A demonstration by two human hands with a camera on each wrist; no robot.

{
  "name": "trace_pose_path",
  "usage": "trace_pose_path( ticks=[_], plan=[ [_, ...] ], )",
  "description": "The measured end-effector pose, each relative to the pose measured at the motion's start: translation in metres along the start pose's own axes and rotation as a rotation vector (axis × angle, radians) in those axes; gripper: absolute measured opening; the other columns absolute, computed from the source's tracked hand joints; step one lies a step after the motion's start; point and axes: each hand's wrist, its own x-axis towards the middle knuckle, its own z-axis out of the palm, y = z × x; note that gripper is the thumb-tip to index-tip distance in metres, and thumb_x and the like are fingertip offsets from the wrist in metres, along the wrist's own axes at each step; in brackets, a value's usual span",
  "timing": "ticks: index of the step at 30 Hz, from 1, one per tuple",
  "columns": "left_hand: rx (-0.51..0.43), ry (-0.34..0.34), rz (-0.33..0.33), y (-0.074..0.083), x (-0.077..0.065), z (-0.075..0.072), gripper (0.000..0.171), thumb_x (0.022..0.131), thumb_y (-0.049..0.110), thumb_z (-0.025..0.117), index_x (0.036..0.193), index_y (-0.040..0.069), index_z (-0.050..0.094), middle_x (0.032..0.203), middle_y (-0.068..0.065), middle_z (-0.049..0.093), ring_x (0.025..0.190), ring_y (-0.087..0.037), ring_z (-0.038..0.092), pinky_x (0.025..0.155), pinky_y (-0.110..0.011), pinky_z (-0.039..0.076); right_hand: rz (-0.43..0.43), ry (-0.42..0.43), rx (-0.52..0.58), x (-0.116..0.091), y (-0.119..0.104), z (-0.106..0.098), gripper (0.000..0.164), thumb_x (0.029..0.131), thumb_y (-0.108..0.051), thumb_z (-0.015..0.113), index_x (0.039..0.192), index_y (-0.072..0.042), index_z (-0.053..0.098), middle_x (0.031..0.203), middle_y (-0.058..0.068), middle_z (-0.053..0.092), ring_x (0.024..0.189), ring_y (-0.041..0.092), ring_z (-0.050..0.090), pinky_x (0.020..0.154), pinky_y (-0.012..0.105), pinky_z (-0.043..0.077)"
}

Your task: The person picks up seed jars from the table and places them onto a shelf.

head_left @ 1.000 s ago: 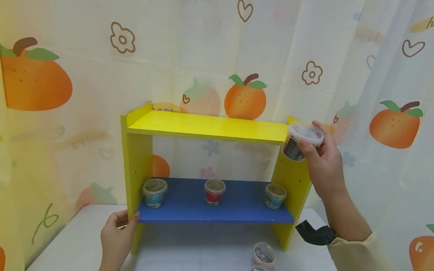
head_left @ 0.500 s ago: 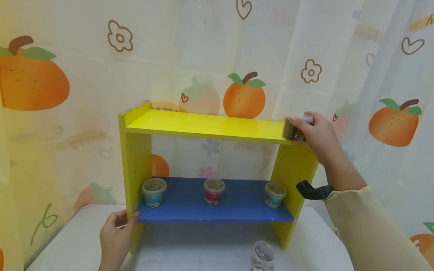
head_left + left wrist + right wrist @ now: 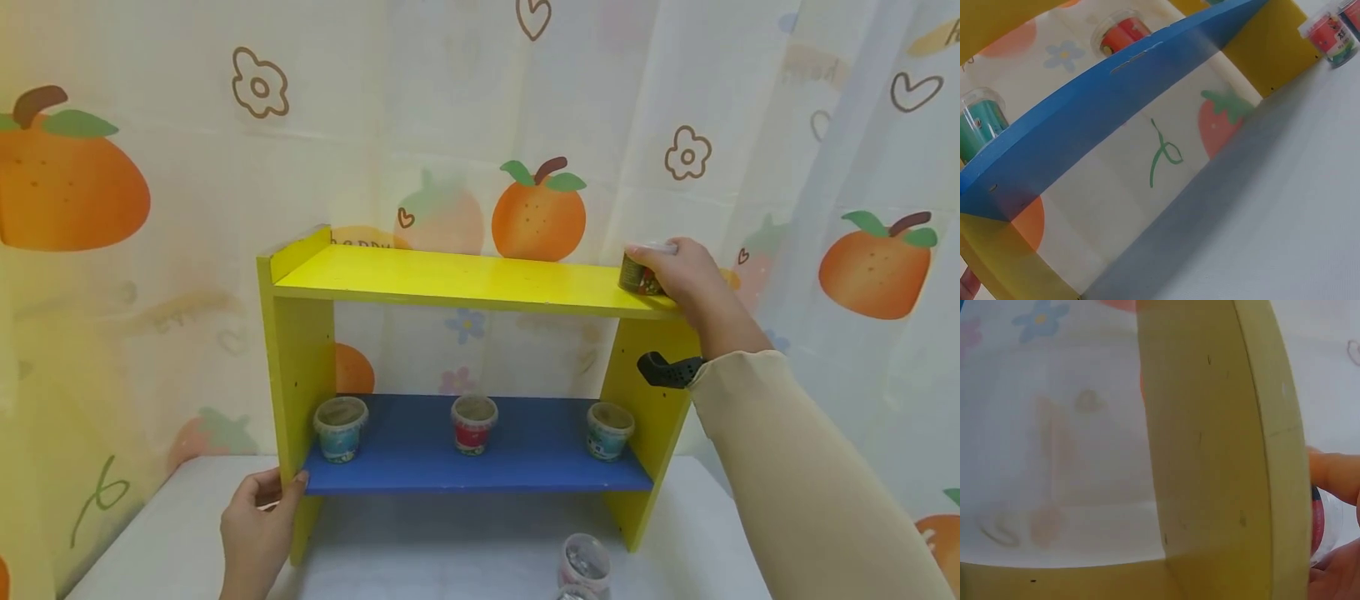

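My right hand [image 3: 693, 279] holds a small lidded plastic tub [image 3: 637, 275] with a dark label at the right end of the yellow top board [image 3: 450, 275]. In the right wrist view the yellow board hides most of that tub [image 3: 1317, 525]. My left hand [image 3: 258, 529] grips the yellow left side panel of the shelf unit [image 3: 288, 400], thumb at the front edge. On the blue middle board [image 3: 420, 475] stand a teal tub [image 3: 341, 433] at the left, a red tub [image 3: 472, 429] in the middle and another teal tub [image 3: 607, 435] at the right.
Two more tubs stand on the white table in front of the unit's right side, the nearer tub [image 3: 574, 593] cut off by the frame edge and the other tub [image 3: 587, 562] behind it. A curtain [image 3: 420, 100] printed with fruit hangs behind the unit.
My right hand has carried the dark-labelled tub from in front of the unit's upper right corner onto the top board, then slightly farther back. The left hand keeps its place on the side panel.
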Motion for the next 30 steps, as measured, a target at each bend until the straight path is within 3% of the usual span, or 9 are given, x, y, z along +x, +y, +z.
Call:
trace_pose_path(
  ticks=[8, 14, 20, 27, 30],
  plan=[
    [-0.007, -0.006, 0.004, 0.0010, -0.0031, 0.0035, 0.038, 0.094, 0.030, 0.067, 0.115, -0.002, 0.059, 0.103, -0.020, 0.066, 0.095, -0.030, 0.060, 0.061, -0.004, 0.038, 0.034, 0.023, -0.031, 0.0103, 0.0032, -0.0027, 0.087, 0.091, -0.066, 0.051, 0.142, 0.003, 0.034, 0.123, 0.017, 0.043, 0.108, 0.032, 0.041, 0.086, 0.037, 0.038],
    [0.004, 0.015, 0.034, 0.0007, -0.0021, 0.0018, 0.036, 0.093, 0.028, 0.069, 0.113, -0.001, 0.061, 0.101, -0.019, 0.068, 0.092, -0.027, 0.061, 0.061, -0.003, 0.039, 0.031, 0.027, -0.033, 0.0087, 0.0008, 0.0002, 0.092, 0.090, -0.068, 0.050, 0.145, 0.004, 0.031, 0.131, 0.020, 0.041, 0.112, 0.033, 0.040, 0.092, 0.041, 0.037],
    [-0.001, 0.006, 0.033, -0.0017, -0.0002, 0.0030, 0.038, 0.092, 0.030, 0.069, 0.113, 0.000, 0.061, 0.102, -0.018, 0.068, 0.084, -0.014, 0.056, 0.061, -0.004, 0.041, 0.027, 0.032, -0.077, 0.0073, 0.0019, 0.0009, 0.095, 0.090, -0.071, 0.047, 0.145, 0.005, 0.032, 0.136, 0.023, 0.040, 0.115, 0.036, 0.039, 0.097, 0.045, 0.036],
    [0.000, 0.008, 0.020, -0.0035, -0.0023, 0.0002, 0.038, 0.092, 0.031, 0.069, 0.113, 0.000, 0.062, 0.101, -0.019, 0.068, 0.089, -0.024, 0.061, 0.060, -0.005, 0.041, 0.024, 0.017, -0.110, 0.0063, 0.0033, 0.0033, 0.102, 0.087, -0.076, 0.043, 0.146, 0.005, 0.029, 0.139, 0.025, 0.040, 0.119, 0.038, 0.039, 0.102, 0.050, 0.037],
    [0.002, -0.005, 0.007, -0.0032, 0.0005, -0.0026, 0.039, 0.092, 0.032, 0.070, 0.113, 0.001, 0.062, 0.102, -0.018, 0.069, 0.084, -0.014, 0.059, 0.059, -0.007, 0.043, 0.014, 0.026, -0.110, 0.0064, 0.0014, 0.0050, 0.100, 0.087, -0.076, 0.043, 0.144, 0.005, 0.031, 0.138, 0.025, 0.041, 0.118, 0.038, 0.040, 0.102, 0.050, 0.037]
  ],
)
